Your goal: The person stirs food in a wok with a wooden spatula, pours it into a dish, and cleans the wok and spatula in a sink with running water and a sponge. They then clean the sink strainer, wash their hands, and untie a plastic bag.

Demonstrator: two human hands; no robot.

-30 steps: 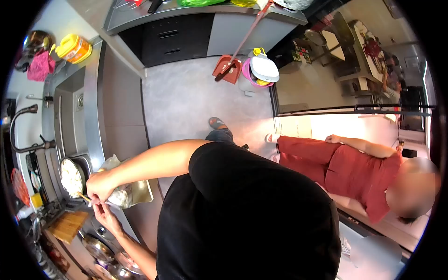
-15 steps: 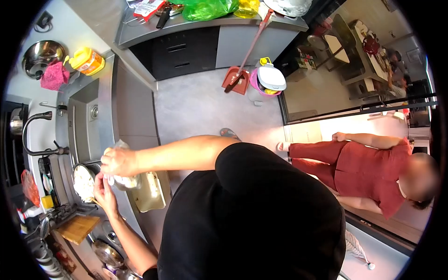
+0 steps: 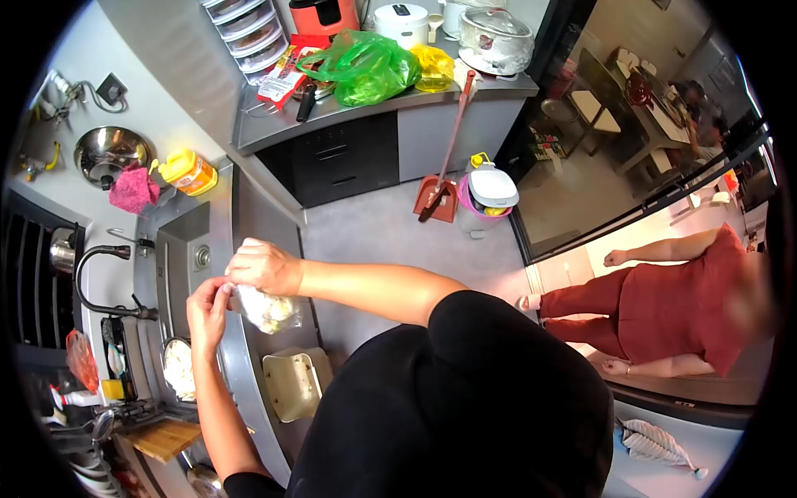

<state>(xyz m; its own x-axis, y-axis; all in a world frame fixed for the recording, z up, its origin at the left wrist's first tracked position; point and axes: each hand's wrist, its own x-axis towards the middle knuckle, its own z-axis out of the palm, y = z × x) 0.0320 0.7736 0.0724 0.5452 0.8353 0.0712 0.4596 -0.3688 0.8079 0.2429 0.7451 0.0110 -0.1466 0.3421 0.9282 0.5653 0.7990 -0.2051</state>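
A clear plastic bag with pale, whitish pieces inside hangs from my two hands over the counter's edge. My right hand is closed on the top of the bag. My left hand meets it there, thumb and fingers pinched on the gathered plastic. Below my left wrist, a bowl of white pieces sits beside the sink, partly hidden by the forearm. A cream-coloured bin hangs at the counter front, beneath the bag.
Left of my hands is the sink with a black tap. A wooden board lies near the bowl. Behind, a dustpan and a lidded bucket stand on the floor. A person in red stands at the right.
Both hands and the bag have moved up and away from the bowl, to the right. The view has shifted, showing more of the back counter. The person in red has lowered an arm.
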